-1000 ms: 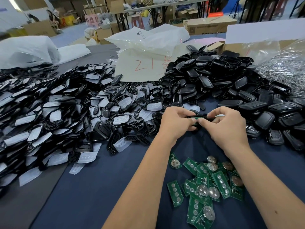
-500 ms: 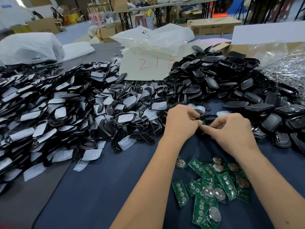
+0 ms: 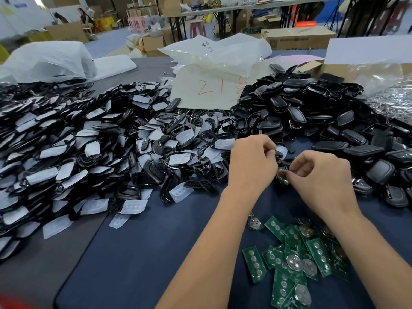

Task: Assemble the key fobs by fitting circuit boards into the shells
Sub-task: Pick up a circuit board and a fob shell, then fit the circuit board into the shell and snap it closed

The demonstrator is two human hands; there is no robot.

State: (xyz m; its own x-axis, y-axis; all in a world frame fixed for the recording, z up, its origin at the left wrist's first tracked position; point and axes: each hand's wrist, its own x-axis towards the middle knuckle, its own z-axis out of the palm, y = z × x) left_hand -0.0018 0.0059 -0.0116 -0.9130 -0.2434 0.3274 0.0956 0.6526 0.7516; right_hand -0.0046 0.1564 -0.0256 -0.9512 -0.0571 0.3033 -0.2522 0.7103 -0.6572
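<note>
My left hand (image 3: 252,166) grips a black key fob shell (image 3: 279,155) over the blue mat, its fingers curled round the shell's upper end. My right hand (image 3: 321,177) pinches a green circuit board with a round silver battery holder (image 3: 282,177) and holds it against the shell's lower part. Most of the shell is hidden behind both hands. A loose heap of green circuit boards (image 3: 296,259) lies on the mat between my forearms.
A wide pile of black frames with white rubber pads (image 3: 89,148) fills the left of the table. A heap of black shell halves (image 3: 334,121) lies at the right. Behind them are a white bag marked with red numerals (image 3: 211,90), a cardboard box (image 3: 316,65) and a silvery bag (image 3: 392,101).
Both hands have dropped a little toward the mat. The shell has tilted from level to upright, and the green board with its battery holder now shows between the fingers.
</note>
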